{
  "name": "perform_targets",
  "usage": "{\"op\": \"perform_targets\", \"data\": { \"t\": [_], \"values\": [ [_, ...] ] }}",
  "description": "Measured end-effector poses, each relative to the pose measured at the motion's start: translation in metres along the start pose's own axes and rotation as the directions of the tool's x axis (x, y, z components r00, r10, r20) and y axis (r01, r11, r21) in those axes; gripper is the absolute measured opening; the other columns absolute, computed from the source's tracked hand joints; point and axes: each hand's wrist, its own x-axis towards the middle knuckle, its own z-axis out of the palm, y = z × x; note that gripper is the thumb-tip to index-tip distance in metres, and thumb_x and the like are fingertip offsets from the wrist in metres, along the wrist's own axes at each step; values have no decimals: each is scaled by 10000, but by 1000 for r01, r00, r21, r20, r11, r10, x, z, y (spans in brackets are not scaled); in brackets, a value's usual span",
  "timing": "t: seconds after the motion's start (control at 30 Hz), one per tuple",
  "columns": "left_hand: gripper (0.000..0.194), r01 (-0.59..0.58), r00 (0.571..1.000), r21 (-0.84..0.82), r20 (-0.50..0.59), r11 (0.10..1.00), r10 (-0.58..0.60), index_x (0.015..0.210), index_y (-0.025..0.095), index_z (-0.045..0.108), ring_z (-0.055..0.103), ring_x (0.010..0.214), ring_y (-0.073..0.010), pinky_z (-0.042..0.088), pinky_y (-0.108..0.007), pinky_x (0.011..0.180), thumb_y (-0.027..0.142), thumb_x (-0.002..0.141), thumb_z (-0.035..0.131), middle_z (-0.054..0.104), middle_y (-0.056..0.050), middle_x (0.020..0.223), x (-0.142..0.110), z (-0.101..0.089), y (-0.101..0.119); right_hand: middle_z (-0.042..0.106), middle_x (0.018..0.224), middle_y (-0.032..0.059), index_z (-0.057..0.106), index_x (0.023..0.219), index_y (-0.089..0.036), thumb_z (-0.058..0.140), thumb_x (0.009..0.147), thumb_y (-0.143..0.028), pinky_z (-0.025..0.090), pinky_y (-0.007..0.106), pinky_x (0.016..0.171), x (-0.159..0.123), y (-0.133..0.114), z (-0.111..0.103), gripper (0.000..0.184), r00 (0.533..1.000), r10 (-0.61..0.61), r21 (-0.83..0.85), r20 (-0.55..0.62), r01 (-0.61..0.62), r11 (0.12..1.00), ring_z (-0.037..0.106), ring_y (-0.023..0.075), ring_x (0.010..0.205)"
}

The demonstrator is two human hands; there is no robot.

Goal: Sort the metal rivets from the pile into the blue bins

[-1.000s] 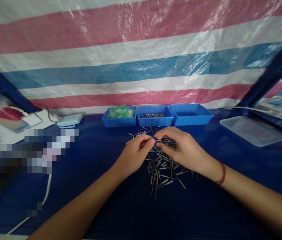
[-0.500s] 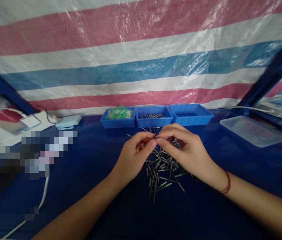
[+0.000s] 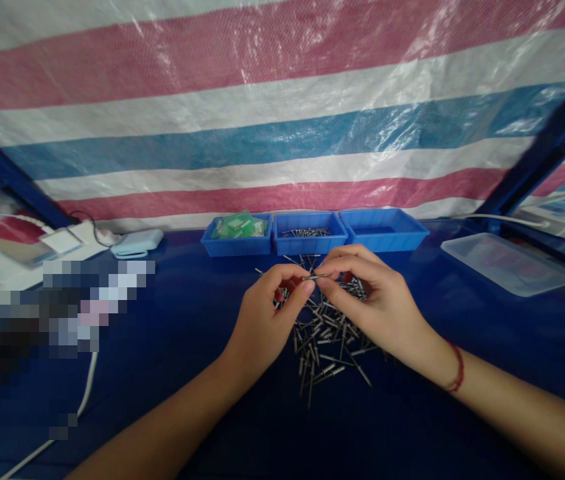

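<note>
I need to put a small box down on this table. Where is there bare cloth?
Bare blue cloth lies left of the left hand, and between the right hand and the clear lid. Crowded: the pin pile under the hands, and the three blue trays behind.

Both forearms are bare; a thin red string bracelet (image 3: pixel 457 375) circles the right wrist.
</note>
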Motion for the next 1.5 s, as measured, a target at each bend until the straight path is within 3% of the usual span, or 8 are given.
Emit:
{"op": "perform_targets", "data": {
  "t": [0.37,0.7,0.83,0.93,1.13,1.23,1.37,1.5],
  "values": [
    [46,-96,994,98,-46,991,101,838,208,596,559,666,-117,453,-230,643,251,825,585,630,16,770,-1,-3,9,601,897,40,659,892,-225,573,836,-205,484,321,750,-3,4,3,105,998,-46,-1,51,47,999,585,163,863],
    [101,-27,998,83,-46,996,31,794,183,533,509,616,-96,405,-224,601,271,833,561,563,34,699,1,-4,4,598,898,41,644,883,-202,513,869,-185,473,307,779,-4,0,2,133,986,-37,-18,160,41,999,575,149,865],
    [155,13,999,57,-35,998,-11,932,178,523,528,641,-103,408,-225,584,309,850,536,590,11,766,7,-7,-2,615,867,53,637,837,-191,518,850,-184,465,335,782,14,4,-8,120,989,-144,-221,-8,139,965,583,177,850],
    [185,21,997,69,-72,997,-16,985,173,523,544,662,-112,412,-233,591,313,865,506,606,-8,802,13,-11,-9,621,859,65,649,845,-193,497,850,-202,464,366,781,43,23,-14,152,967,-221,-404,-126,153,902,587,201,830],
    [174,34,995,106,-94,994,-24,993,173,527,564,680,-125,419,-242,599,279,859,495,623,-11,795,24,-18,-26,631,884,131,671,898,-131,490,829,-241,459,438,792,84,72,-13,223,989,-148,-649,4,115,752,585,273,872],
    [188,11,995,157,-96,988,4,1008,174,533,573,692,-127,418,-242,610,272,851,502,626,-6,793,28,-24,-31,638,894,123,660,919,-141,495,825,-258,461,436,784,72,71,-14,223,993,-106,-639,44,109,762,592,266,857],
    [177,-36,997,193,-66,980,49,981,166,570,571,682,-122,427,-245,634,249,828,536,618,-5,788,29,-30,-28,658,854,77,645,858,-181,513,817,-230,472,391,755,37,50,-24,147,995,-41,-522,92,84,849,605,223,795],
    [96,-241,960,226,195,944,199,865,192,642,574,804,-137,432,-274,765,204,824,556,624,-15,849,20,-21,-18,665,805,41,628,777,-199,520,822,-207,478,338,714,5,38,-32,117,994,34,-397,104,10,918,618,186,766]
  ]
}}
